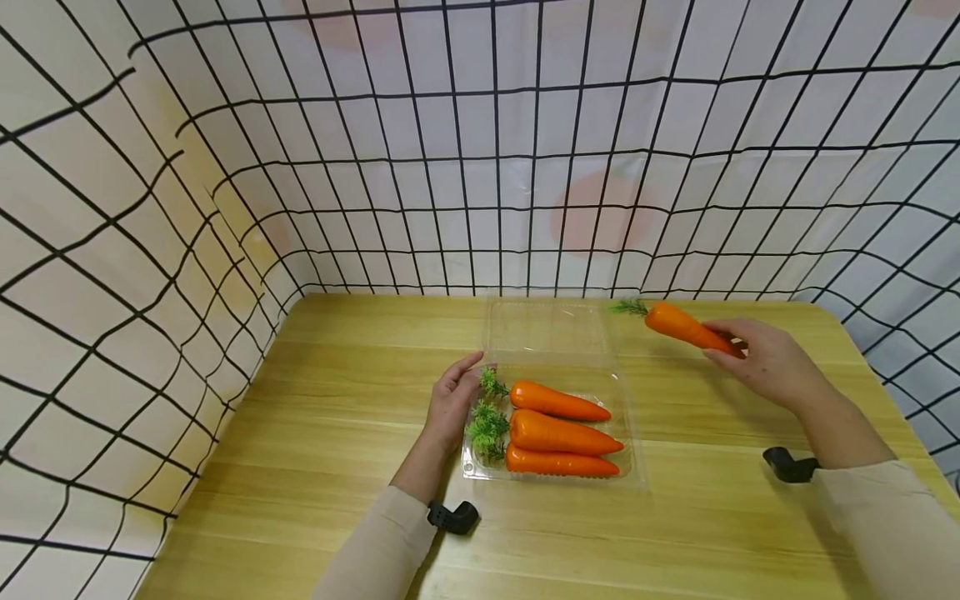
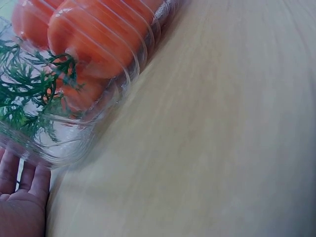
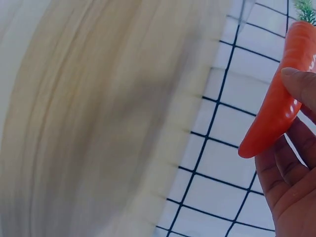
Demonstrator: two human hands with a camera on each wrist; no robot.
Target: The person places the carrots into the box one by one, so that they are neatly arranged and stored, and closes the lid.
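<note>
A clear plastic box (image 1: 630, 467) lies on the table with its lid (image 1: 551, 329) folded back toward the wall. Inside are three orange carrots (image 1: 566, 433), side by side, their green tops (image 1: 487, 429) at the left end. My left hand (image 1: 450, 404) rests against the box's left side, its fingers fairly straight; the left wrist view shows those fingers (image 2: 37, 180) at the box's corner. Off to the right, my right hand (image 1: 765, 362) pinches another carrot (image 1: 682, 323) near its pointed end, held above the table with its leafy top toward the left.
The wooden table (image 1: 337, 417) ends at a white wall covering (image 1: 420, 183) with a black grid, which runs behind and along both sides. A black wrist mount (image 1: 453, 518) sits on the left arm, another mount (image 1: 790, 465) on the right.
</note>
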